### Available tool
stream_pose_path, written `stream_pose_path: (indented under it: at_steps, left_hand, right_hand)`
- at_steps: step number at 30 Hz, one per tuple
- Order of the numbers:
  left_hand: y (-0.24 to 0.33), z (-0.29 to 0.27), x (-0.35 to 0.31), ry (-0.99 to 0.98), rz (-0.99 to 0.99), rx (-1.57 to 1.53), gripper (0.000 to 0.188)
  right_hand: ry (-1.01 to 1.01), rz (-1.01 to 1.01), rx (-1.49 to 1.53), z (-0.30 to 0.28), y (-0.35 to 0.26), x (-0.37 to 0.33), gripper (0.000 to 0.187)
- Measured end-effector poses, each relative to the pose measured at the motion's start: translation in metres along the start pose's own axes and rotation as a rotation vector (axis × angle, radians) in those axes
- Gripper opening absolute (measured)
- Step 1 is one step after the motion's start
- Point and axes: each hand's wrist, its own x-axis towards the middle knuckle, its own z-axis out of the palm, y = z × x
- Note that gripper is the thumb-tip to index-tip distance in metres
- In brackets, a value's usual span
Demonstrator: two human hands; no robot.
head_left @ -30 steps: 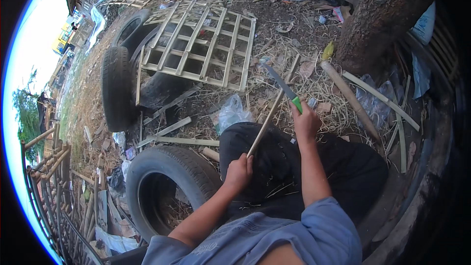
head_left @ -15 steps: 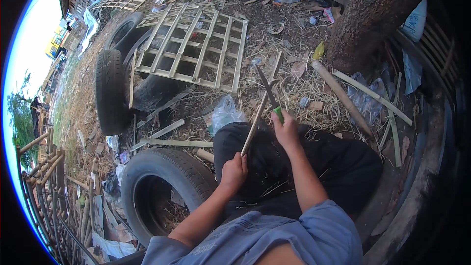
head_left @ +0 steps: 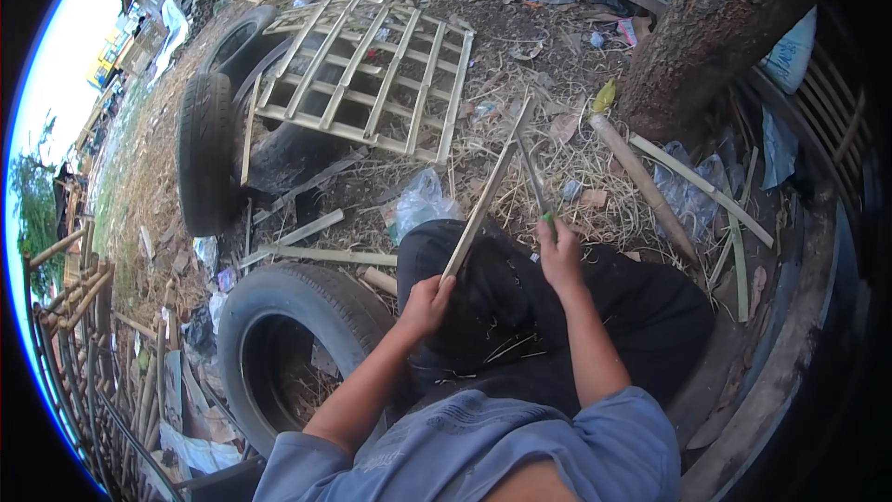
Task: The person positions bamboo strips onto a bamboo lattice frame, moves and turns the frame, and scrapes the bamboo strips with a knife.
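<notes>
My left hand (head_left: 427, 304) is closed round the near end of a long, pale bamboo strip (head_left: 485, 200), which slants up and away to the right over my leg. In my right hand (head_left: 560, 256) is a knife (head_left: 533, 177) with a green handle and a long, dark, narrow blade. The blade points away from me, its tip close to the far part of the strip; whether the two touch I cannot tell. Thin shavings (head_left: 511, 346) lie on my dark trousers.
A tyre (head_left: 243, 316) lies at my left, with more tyres (head_left: 206, 153) beyond it. A bamboo lattice (head_left: 372, 84) leans over them. Loose bamboo strips (head_left: 701, 188) and a pole (head_left: 641, 186) lie right, near a tree trunk (head_left: 711, 33). A clear plastic bag (head_left: 426, 203) sits ahead.
The knife has moved right and toward me, its blade now on the right side of the strip near the far end. The strip has turned slightly, and my left hand has shifted a little left.
</notes>
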Motion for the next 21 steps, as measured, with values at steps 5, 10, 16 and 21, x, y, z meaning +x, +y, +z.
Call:
stream_pose_path:
  at_steps: [5,10,16,21]
  left_hand:
    - [0.019,-0.017,-0.004,-0.261,-0.233,-0.404,0.039]
    - [0.035,-0.028,-0.007,-0.472,-0.308,-0.494,0.038]
    - [0.05,-0.031,-0.018,-0.682,-0.452,-0.663,0.055]
    - [0.057,-0.023,-0.017,-0.775,-0.471,-0.72,0.055]
  right_hand:
    - [-0.134,-0.101,0.088,0.035,-0.022,-0.018,0.032]
    - [-0.135,0.037,0.387,0.058,-0.031,-0.002,0.023]
    - [-0.197,0.268,0.78,0.038,-0.057,0.004,0.021]
    - [-0.152,0.266,0.755,0.017,-0.056,0.005,0.017]
